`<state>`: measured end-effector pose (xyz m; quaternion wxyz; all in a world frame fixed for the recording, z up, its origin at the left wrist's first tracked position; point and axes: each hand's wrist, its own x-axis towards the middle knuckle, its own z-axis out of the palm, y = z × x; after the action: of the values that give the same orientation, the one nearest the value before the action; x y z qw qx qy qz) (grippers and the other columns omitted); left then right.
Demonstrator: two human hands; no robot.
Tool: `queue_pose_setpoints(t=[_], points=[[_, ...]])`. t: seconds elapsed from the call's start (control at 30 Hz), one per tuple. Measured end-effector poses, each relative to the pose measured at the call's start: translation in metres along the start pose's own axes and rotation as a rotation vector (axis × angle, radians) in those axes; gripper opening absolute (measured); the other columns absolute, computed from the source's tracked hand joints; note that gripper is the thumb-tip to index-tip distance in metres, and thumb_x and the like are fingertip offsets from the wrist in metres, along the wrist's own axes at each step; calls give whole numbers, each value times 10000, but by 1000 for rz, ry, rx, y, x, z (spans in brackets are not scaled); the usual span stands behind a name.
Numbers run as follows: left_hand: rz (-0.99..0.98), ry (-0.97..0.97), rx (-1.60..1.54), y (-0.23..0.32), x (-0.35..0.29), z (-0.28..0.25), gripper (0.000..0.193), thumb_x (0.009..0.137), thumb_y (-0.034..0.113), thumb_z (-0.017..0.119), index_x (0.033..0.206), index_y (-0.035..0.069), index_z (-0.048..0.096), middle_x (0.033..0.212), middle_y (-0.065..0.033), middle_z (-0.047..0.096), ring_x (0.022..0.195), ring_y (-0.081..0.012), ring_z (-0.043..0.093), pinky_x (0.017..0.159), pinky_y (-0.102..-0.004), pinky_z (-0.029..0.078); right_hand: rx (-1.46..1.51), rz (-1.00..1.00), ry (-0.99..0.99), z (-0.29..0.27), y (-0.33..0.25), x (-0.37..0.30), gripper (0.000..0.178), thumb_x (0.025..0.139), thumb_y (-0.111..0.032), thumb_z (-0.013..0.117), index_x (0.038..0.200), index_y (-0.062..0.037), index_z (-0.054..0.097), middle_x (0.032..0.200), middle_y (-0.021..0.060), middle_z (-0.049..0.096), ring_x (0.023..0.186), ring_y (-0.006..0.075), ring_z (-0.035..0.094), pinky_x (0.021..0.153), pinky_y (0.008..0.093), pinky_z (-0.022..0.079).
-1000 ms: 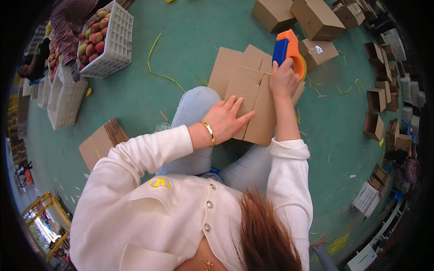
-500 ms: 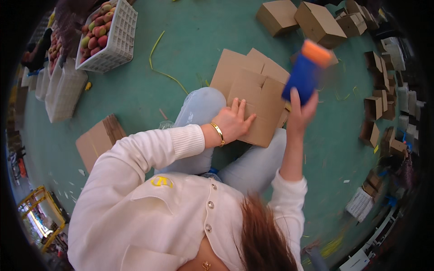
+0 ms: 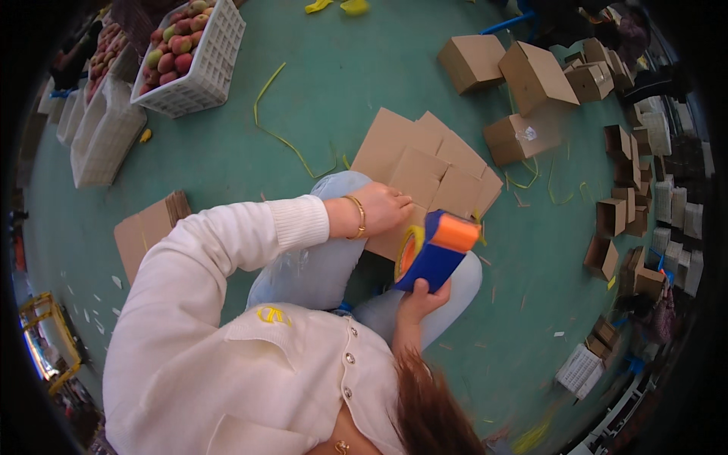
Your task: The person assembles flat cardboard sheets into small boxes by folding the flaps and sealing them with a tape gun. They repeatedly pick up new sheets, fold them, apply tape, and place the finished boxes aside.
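My right hand (image 3: 422, 302) grips a tape dispenser (image 3: 440, 254), blue with an orange end and a roll of yellow tape at its left side. It is held over the near part of a folded cardboard box (image 3: 419, 171), which lies in front of my knees. My left hand (image 3: 383, 208) is on the box's left side, its fingers drawn together at the cardboard; the fingertips are partly hidden. The dispenser covers the box's near right part, and whether its tape touches the cardboard I cannot make out.
A white crate (image 3: 214, 70) of apples stands at the far left, with more crates behind it. Flattened cardboard (image 3: 144, 231) lies to my left. Closed cartons (image 3: 533, 80) stand at the far right, open boxes (image 3: 611, 218) farther right. A yellow strap (image 3: 267, 130) lies on the green floor.
My right hand has brought the tape dispenser down and left, from beyond the box's right side to its near part. My left hand has shifted slightly, and its spread fingers have drawn together.
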<state>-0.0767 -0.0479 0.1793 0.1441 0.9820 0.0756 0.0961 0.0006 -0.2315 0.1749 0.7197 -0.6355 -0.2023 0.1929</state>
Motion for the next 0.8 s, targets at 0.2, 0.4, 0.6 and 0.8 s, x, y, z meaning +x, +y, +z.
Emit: queue_pose_setpoints(t=[0.2,0.4,0.6,0.8], points=[[-631,-68,-945,-27,30,-45,245,862,184,550,1035,28,627,916,-100,660,836,-158,652,687,-293,531,-197,9,-36,-7,-1,-5,591,652,-419,793,991,25,599,841,34,620,750,138,574,698,287,478],[-533,-299,-1072,-9,58,-81,351,856,339,580,864,3,681,751,-63,658,676,-115,613,627,-271,500,-293,52,-42,-17,12,-6,636,659,-386,798,1073,36,562,943,67,592,851,182,550,774,323,464],[-570,-268,-1324,-16,90,-29,133,707,100,665,727,-24,622,675,-88,624,612,-171,599,518,-326,485,-256,181,-153,7,-17,16,475,673,-177,727,1067,37,568,937,65,583,845,200,545,768,343,464],[-749,-381,-1330,-19,91,-59,291,752,198,712,841,-65,625,823,-159,661,715,-254,660,603,-362,571,-323,110,-269,23,-18,27,441,685,-168,724,1047,36,573,911,75,592,825,202,549,756,344,466]])
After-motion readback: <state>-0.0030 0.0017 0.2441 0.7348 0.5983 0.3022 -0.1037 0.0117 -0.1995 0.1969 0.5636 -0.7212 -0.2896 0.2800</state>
